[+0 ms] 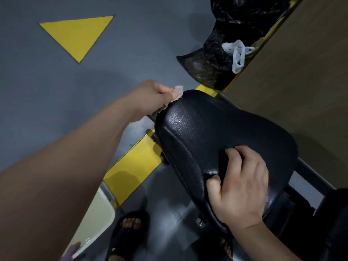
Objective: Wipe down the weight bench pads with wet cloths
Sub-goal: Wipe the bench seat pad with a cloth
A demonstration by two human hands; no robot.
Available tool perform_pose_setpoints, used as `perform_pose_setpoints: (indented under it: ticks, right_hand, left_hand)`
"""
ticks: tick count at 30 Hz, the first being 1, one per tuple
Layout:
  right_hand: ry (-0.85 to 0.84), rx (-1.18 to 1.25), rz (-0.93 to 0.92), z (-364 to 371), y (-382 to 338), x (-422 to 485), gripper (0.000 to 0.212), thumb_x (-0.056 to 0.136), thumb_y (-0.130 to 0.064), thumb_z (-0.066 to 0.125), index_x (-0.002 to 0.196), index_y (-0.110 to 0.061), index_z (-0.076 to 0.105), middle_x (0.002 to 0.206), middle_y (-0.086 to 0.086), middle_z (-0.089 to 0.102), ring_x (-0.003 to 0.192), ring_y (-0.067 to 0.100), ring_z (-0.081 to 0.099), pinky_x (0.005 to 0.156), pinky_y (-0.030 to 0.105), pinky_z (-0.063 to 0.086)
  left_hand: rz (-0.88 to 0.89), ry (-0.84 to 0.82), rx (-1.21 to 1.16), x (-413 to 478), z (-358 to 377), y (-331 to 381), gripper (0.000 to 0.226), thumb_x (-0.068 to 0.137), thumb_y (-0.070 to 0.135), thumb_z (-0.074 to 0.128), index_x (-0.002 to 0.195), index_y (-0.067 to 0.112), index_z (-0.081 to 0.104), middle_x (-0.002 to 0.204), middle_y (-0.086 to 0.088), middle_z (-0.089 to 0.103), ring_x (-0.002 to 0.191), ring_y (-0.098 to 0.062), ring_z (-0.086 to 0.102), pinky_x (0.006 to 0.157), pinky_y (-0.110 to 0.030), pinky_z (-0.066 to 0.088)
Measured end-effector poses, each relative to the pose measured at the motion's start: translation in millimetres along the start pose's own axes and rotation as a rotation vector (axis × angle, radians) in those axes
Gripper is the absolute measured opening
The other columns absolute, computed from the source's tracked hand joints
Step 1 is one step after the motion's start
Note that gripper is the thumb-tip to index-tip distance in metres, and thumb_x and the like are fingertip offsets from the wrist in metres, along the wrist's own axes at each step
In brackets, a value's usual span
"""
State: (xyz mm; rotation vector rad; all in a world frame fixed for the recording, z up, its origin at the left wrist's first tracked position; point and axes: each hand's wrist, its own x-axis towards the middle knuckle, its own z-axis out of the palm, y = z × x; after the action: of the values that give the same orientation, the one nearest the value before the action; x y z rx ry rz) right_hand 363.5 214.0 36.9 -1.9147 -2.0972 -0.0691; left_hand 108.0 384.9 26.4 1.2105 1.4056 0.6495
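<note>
Pad [216, 132]: black and glossy, centre right of the frame.
Cloth [178, 91]: white, upper centre, against the pad's far end.
Left hand [150, 97]: fingers clenched on the cloth at the pad's edge.
Right hand [243, 185]: lower right, resting on the pad, fingers curled over a dark bunch; I cannot tell whether it grasps anything.
Floor [37, 81]: grey.
Triangle [77, 34]: yellow, upper left.
Stripe [135, 166]: yellow, beside the pad.
Black bag [212, 53]: upper right.
White bag [236, 53]: lies on the black bag.
Sandal [128, 228]: black, on a foot, bottom centre.
</note>
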Motion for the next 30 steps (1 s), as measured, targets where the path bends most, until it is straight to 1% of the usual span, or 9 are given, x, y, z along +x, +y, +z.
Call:
perform_pose_setpoints:
  ticks: [3,5,8,12,14,18,20,25,30]
  right_hand:
    - [0.008,0.002,-0.011,0,4,0,0.062,0.074,-0.034,0.051,0.124,0.002,0.062,0.13,0.023,0.052,0.122,0.046,0.049,0.107,0.062,0.038]
    - [0.008,0.005,-0.018,-1,5,1,0.062,0.074,-0.035,0.051,0.123,0.002,0.062,0.131,0.022,0.052,0.123,0.045,0.048,0.108,0.061,0.038]
    - [0.0,0.011,-0.017,-1,5,3,0.062,0.074,-0.035,0.051,0.122,0.001,0.063,0.131,0.022,0.052,0.126,0.044,0.046,0.112,0.06,0.035]
    - [0.018,0.022,-0.014,-2,4,0,0.061,0.073,-0.035,0.052,0.12,0.001,0.065,0.129,0.023,0.054,0.126,0.042,0.045,0.114,0.059,0.033]
    - [0.017,0.026,-0.013,-2,3,1,0.061,0.072,-0.034,0.053,0.12,0.001,0.065,0.129,0.023,0.054,0.126,0.042,0.046,0.115,0.058,0.033]
    - [0.0,0.026,-0.02,-1,6,1,0.061,0.072,-0.035,0.053,0.12,0.001,0.066,0.129,0.023,0.055,0.126,0.044,0.048,0.116,0.058,0.032]
    - [0.002,0.028,-0.027,-1,7,2,0.061,0.072,-0.035,0.053,0.12,0.0,0.066,0.13,0.023,0.055,0.127,0.044,0.048,0.116,0.058,0.031]
    - [-0.008,0.052,-0.031,0,7,2,0.06,0.072,-0.034,0.056,0.12,-0.001,0.066,0.129,0.022,0.056,0.127,0.044,0.05,0.117,0.058,0.031]
    - [-0.006,0.055,-0.016,1,8,1,0.061,0.068,-0.035,0.059,0.119,-0.002,0.067,0.128,0.021,0.056,0.127,0.044,0.051,0.115,0.058,0.033]
  left_hand:
    - [0.033,-0.018,0.137,19,23,36,0.02,0.098,0.036,0.067,0.118,0.033,0.071,0.067,0.025,0.065,0.062,0.012,0.06,0.062,-0.004,0.045]
    - [0.047,-0.052,0.168,33,38,48,0.022,0.099,0.034,0.066,0.12,0.038,0.066,0.081,0.028,0.062,0.082,0.01,0.062,0.063,0.004,0.038]
    - [0.033,-0.084,0.225,39,33,52,0.01,0.097,0.036,0.067,0.107,0.036,0.07,0.088,0.015,0.068,0.087,-0.004,0.066,0.074,-0.01,0.046]
    - [-0.086,-0.134,0.206,33,9,39,0.019,0.103,0.015,0.054,0.095,0.004,0.067,0.063,-0.006,0.051,0.05,-0.017,0.049,0.051,-0.025,0.04]
    - [-0.08,-0.12,0.314,40,13,45,0.031,0.102,0.024,0.058,0.093,-0.003,0.068,0.068,-0.008,0.056,0.059,-0.02,0.051,0.061,-0.027,0.042]
    - [0.053,-0.184,0.527,55,50,75,0.034,0.097,0.05,0.063,0.103,0.019,0.076,0.091,0.01,0.069,0.086,-0.004,0.061,0.079,-0.013,0.046]
    - [0.068,-0.201,0.551,62,59,77,0.033,0.097,0.05,0.064,0.113,0.025,0.076,0.11,0.01,0.073,0.105,-0.007,0.063,0.094,-0.02,0.045]
    - [-0.024,-0.245,0.533,67,27,67,0.02,0.098,0.031,0.061,0.09,0.016,0.071,0.08,0.004,0.064,0.08,-0.017,0.057,0.074,-0.028,0.042]
    - [0.014,-0.28,0.76,76,46,88,0.032,0.092,0.058,0.065,0.11,0.033,0.073,0.102,0.011,0.068,0.094,-0.012,0.062,0.099,-0.029,0.044]
